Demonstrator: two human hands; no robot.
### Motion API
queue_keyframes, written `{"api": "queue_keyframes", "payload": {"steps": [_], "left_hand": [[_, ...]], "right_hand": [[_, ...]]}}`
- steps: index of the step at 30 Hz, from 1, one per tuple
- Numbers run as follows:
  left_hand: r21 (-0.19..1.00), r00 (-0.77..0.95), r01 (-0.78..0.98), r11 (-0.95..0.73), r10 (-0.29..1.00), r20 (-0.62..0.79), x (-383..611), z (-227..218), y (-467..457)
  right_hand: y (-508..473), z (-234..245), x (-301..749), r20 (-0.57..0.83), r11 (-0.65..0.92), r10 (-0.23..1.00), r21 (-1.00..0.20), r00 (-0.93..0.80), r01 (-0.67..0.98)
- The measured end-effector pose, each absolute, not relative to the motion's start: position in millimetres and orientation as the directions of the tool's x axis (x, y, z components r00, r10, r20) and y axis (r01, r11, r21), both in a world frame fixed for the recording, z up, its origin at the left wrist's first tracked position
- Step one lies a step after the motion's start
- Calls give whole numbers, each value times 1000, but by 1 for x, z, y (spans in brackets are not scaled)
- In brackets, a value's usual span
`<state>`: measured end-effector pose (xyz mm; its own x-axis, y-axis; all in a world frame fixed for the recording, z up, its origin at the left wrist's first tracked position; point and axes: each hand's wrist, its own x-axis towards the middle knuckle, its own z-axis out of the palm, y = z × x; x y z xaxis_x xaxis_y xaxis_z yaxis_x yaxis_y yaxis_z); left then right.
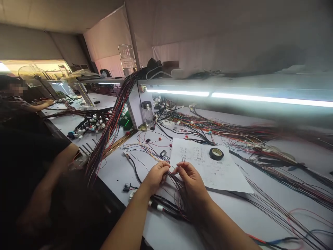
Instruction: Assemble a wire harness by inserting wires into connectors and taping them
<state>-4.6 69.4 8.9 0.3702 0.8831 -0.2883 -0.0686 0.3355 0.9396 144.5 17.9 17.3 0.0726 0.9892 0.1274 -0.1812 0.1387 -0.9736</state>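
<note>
My left hand (158,177) pinches a bunch of thin dark wires (176,180) near their ends. Close beside it, my right hand (191,178) has thumb and forefinger pressed on wire ends that poke up above the fingers. The rest of the bunch runs down between my forearms toward the table. Under my wrists lies a thick black cable (166,211) with a white label around it. Just beyond the right hand is a printed sheet (208,173), with a roll of black tape (216,153) resting on it.
A black connector (163,153) lies left of the sheet. Wire bundles (234,130) stretch along the back under a lit shelf, near a glass jar (147,113). More wires (117,118) hang over the partition at left. Co-workers (39,166) are at the left.
</note>
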Motion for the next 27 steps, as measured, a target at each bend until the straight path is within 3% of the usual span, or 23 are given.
{"api": "queue_keyframes", "payload": {"steps": [2,6,9,16,24,27], "left_hand": [[941,374,-69,331,883,-283,-6,9,68],[941,366,-87,327,889,-275,-4,9,67],[944,359,-97,316,895,-263,-2,11,67],[928,438,-185,323,873,-216,-3,18,64],[978,425,-15,210,886,-184,-2,17,63],[983,424,18,182,889,-172,-2,16,63]], "right_hand": [[17,18,144,131,137,990,-975,46,-176],[20,15,143,166,165,986,-985,15,45],[24,11,145,106,101,994,-986,33,129],[29,9,149,-56,-56,998,-998,-5,17],[29,16,156,-32,-43,994,-994,-104,-100],[27,17,156,-9,-16,992,-998,-127,-59]]}}
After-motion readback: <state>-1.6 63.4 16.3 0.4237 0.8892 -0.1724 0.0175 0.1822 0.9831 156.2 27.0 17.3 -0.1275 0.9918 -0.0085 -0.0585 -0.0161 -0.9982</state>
